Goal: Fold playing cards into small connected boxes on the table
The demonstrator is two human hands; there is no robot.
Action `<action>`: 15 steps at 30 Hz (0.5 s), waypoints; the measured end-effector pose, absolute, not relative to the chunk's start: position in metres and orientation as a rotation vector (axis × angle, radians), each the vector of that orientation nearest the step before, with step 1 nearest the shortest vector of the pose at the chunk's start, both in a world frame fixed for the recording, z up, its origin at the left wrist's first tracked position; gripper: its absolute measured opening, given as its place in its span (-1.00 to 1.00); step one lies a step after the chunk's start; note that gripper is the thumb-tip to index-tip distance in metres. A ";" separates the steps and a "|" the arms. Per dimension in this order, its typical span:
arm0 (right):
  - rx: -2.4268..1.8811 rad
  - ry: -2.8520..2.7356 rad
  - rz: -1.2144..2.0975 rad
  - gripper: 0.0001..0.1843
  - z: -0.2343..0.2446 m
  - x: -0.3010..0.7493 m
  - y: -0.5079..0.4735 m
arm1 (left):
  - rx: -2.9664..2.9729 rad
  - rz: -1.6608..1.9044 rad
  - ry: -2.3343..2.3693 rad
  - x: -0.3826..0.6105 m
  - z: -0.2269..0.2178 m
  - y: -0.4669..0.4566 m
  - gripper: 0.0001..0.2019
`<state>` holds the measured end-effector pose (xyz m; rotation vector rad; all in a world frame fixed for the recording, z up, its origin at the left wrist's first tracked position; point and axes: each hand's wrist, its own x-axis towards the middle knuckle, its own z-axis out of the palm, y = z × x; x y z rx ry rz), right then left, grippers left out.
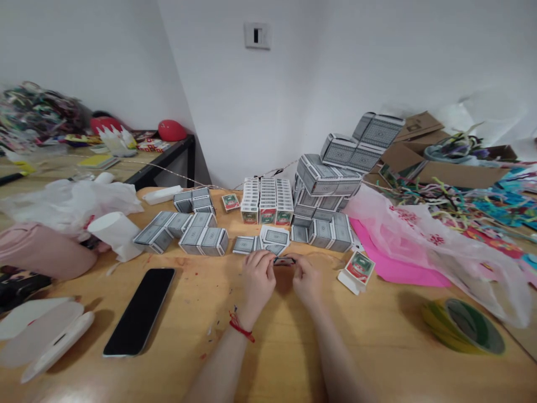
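My left hand and my right hand meet over the wooden table. Both pinch one small card box between their fingertips, seen edge-on. A red thread circles my left wrist. Just beyond the hands lie loose grey patterned card boxes. Behind them stand rows of small packs on end. A taller heap of grey patterned cartons rises at the right of those.
A black phone lies at the left, white trays beyond it. A red-and-green pack and pink paper sit to the right. A pink plastic bag and a tape roll lie further right.
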<state>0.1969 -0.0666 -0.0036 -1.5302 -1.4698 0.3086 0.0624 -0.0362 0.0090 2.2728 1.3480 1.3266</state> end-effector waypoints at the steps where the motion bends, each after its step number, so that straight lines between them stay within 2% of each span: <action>1: -1.519 -1.466 0.341 -0.59 -0.004 0.198 -0.066 | 2.255 1.320 1.352 0.062 0.008 -0.036 -0.79; 6: -1.522 -1.408 0.471 -0.67 -0.010 0.203 -0.062 | 2.152 1.272 1.367 0.062 0.006 -0.035 -0.75; 15: -1.511 -1.368 0.475 -0.81 -0.012 0.204 -0.058 | 2.165 1.196 1.191 0.064 0.009 -0.032 -0.89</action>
